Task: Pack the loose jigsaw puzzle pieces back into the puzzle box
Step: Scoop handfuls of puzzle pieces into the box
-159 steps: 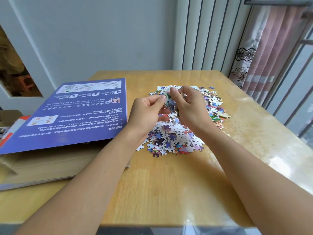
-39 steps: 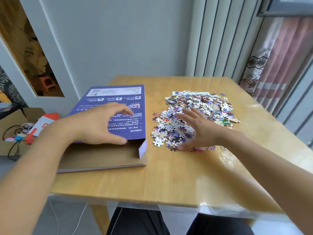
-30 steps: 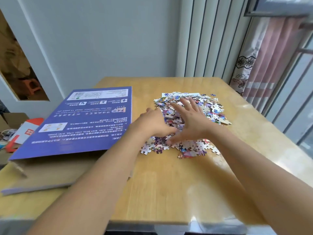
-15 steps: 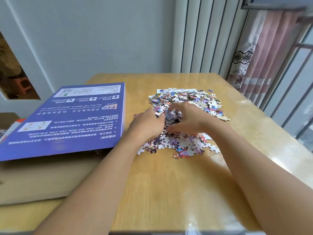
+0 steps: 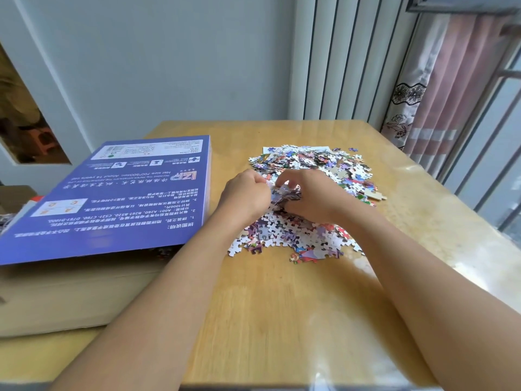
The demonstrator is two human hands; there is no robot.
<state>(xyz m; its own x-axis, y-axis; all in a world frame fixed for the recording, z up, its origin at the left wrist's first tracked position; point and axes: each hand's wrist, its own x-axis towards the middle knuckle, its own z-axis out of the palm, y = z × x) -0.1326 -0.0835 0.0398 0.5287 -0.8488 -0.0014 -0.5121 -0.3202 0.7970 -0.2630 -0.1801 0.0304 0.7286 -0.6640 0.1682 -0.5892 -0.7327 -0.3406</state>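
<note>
A heap of loose jigsaw pieces (image 5: 310, 176) lies in the middle of the wooden table (image 5: 282, 306). My left hand (image 5: 245, 194) and my right hand (image 5: 313, 197) meet over the heap's near part, fingers curled, gripping a bunch of pieces (image 5: 284, 193) between them. The blue puzzle box (image 5: 112, 198) lies at the left, its printed lid tilted up over the brown tray (image 5: 70, 294); the opening faces me and its inside is mostly hidden.
A few stray pieces (image 5: 303, 255) lie at the heap's near edge. A pink curtain (image 5: 439, 88) and window bars stand at the right. Behind the table is a grey wall. A cardboard carton (image 5: 14, 193) sits on the floor at far left.
Since a second ago both hands went from spread flat on the heap to curled together, gathering a bunch of pieces between them. Earlier the left hand was at the box lid.
</note>
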